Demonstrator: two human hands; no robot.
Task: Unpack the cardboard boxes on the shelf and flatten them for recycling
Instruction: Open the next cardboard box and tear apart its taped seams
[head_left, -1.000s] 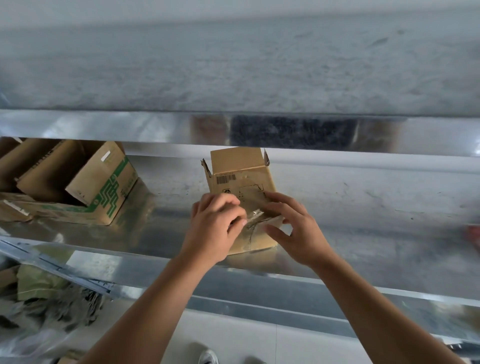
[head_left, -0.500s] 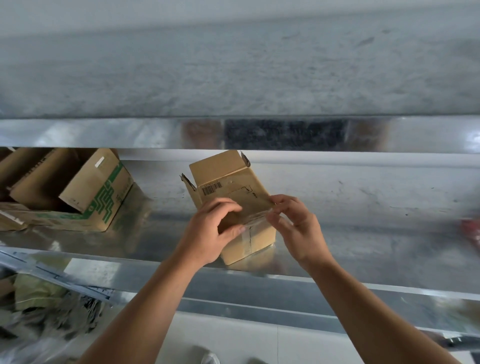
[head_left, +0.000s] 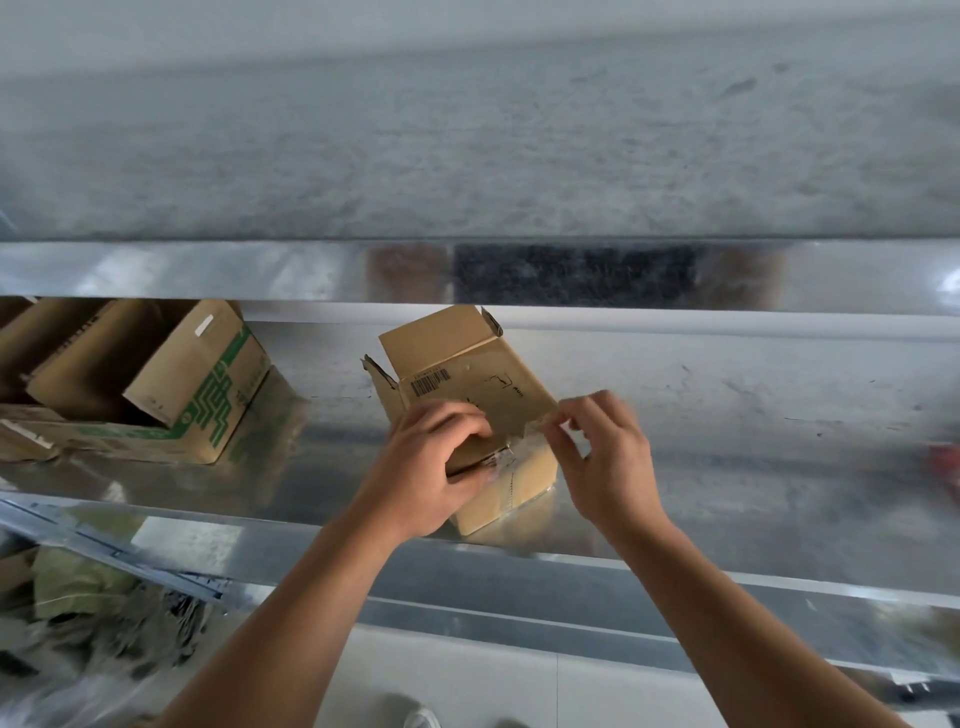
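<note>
1. The box is lying on the shelf, close to the front edge. It is sitting between the person's 2 hands, with 1 flap at its far end standing open.
2. The left hand is gripping the box. Its fingers are curling over the near part of the top face and pinning the box against the shelf.
3. The right hand is pinching the tape, a clear strip, between thumb and forefinger just off the box's right edge. Its other fingers are spreading loosely above. The strip is blurred, so how much of it is sticking to the card cannot be told.
4. Key relation:
   - The box's long axis is running from the near right toward the far left, so it is lying skewed to the shelf edge.
   - The tape is crossing that axis near the near end, leading from beside the left fingers out to the right-hand pinch.
   - The right hand is the nearer one to the free end; the left hand is sitting on the opposite side of the seam.
5. Judgement: the step in hand is stripping the seam. The pull is likely needing to go rightward, away from the bracing left hand, or the light box may be sliding along with the tape.
6. A green box is lying open on the same shelf, well apart to the left.
</note>
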